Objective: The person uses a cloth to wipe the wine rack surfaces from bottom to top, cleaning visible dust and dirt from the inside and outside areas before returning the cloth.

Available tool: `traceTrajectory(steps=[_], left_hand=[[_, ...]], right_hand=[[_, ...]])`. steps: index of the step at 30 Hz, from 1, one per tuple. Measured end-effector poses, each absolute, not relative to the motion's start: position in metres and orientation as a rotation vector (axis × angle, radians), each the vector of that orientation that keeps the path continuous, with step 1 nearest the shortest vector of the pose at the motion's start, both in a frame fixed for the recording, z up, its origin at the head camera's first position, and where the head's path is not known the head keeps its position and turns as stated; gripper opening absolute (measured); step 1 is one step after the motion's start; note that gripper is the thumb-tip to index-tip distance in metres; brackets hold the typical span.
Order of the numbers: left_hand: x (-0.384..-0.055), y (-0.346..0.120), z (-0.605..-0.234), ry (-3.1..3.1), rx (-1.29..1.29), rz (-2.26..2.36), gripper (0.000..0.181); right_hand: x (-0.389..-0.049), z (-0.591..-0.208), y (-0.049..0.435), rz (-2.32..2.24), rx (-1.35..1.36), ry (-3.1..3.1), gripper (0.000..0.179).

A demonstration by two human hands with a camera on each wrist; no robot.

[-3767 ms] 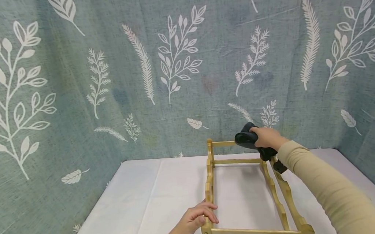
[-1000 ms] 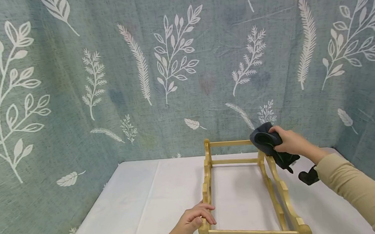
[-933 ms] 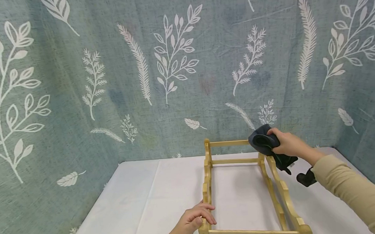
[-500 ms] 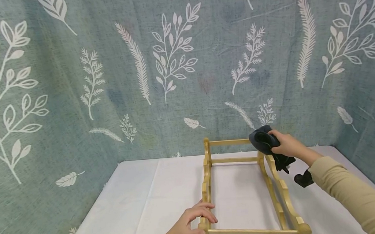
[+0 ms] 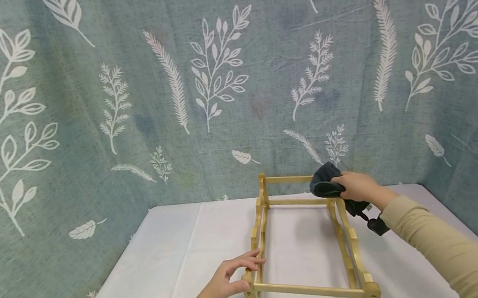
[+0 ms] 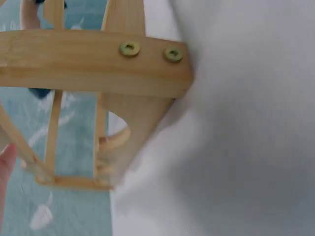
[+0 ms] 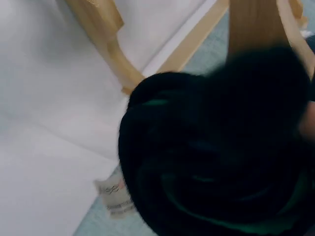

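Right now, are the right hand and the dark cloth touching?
Touching. The head view shows it: the right hand grips the dark cloth, with no gap between the two.

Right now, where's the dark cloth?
In the head view, right of centre: the dark cloth is held by the right hand at the far right corner of the wooden rack.

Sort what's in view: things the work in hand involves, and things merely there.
Part of the work:
wooden rack, left hand at its near-left corner
dark fabric item, held in the right hand

Merely there:
white tabletop
leaf-patterned curtain
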State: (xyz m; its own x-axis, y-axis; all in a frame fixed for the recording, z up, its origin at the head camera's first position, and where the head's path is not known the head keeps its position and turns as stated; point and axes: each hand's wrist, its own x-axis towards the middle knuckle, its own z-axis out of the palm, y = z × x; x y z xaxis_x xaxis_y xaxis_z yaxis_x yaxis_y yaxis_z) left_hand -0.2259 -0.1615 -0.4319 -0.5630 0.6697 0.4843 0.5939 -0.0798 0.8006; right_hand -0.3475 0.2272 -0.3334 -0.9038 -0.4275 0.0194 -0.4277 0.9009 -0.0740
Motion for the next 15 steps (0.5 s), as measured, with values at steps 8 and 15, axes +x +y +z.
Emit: traceTrajectory(steps=[8, 15], left_hand=[[-0.245, -0.185, -0.431, 2.179, 1.502, 1.800, 0.012], [-0.272, -0.211, -0.432, 2.257, 1.312, 1.831, 0.019]], right_hand=[[-0.345, -0.327, 0.228, 0.071, 0.770, -3.108, 0.035], [-0.336, -0.320, 0.232, 0.171, 0.829, -3.215, 0.044]])
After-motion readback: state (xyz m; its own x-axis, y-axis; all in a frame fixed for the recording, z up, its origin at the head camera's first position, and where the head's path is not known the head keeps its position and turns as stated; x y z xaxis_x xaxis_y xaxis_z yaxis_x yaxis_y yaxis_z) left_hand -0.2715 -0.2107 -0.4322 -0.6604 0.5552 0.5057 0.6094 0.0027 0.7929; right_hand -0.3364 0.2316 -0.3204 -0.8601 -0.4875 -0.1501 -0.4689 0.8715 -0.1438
